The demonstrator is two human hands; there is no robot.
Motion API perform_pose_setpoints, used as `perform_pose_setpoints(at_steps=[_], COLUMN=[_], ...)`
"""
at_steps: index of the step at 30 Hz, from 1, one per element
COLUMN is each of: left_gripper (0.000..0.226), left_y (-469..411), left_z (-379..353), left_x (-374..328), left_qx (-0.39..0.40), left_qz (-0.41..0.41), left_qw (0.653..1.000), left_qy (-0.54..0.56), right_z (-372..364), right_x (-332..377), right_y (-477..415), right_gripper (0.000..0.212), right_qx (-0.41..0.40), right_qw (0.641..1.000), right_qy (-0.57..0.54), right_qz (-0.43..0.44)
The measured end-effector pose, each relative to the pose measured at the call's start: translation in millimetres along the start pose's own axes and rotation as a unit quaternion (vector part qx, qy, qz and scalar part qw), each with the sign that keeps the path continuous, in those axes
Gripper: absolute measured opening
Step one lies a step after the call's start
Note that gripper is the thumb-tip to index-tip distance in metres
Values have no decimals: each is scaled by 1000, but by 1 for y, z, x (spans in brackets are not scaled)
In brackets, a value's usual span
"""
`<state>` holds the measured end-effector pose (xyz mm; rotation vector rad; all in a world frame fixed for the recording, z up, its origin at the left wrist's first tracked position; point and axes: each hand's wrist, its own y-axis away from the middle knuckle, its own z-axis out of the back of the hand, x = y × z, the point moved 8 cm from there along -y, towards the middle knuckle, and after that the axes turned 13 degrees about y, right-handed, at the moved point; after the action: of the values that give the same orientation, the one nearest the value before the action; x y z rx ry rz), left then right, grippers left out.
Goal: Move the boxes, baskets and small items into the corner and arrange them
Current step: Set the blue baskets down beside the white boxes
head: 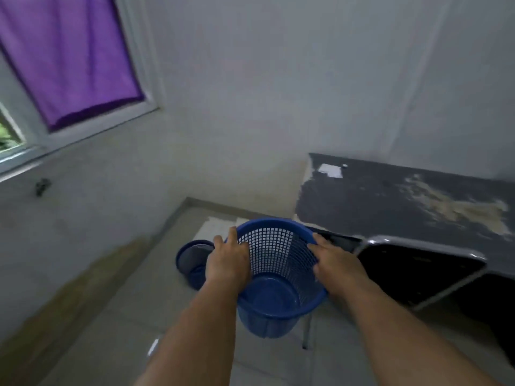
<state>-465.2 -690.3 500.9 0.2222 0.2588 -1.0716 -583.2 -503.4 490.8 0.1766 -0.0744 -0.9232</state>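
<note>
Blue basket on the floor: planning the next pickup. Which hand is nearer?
Left. The left hand holds the carried basket next to the floor basket; the right hand holds the carried basket's opposite side.

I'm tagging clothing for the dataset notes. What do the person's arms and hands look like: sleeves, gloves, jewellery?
Both forearms are bare down to the frame's lower edge, and no sleeve is in view. The left hand and right hand wear no gloves. No watch, bracelet or ring is visible, though the picture is slightly blurred.
</note>
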Motion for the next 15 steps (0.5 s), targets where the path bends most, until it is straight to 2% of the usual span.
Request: perform_pose_setpoints(at_steps=[10,15], left_gripper=[45,41], left_y=[-62,-94], left_z=[28,39], left_x=[126,214], left_qx=[-44,-48], left_qz=[172,229], left_qw=[983,971], left_qy=[51,47], right_z=[24,19], right_x=[125,209], right_y=[-161,-223], right_gripper=[59,59], right_qx=[-2,-1], right_qw=[982,971], right_qy=[38,43], right_qz=[183,236])
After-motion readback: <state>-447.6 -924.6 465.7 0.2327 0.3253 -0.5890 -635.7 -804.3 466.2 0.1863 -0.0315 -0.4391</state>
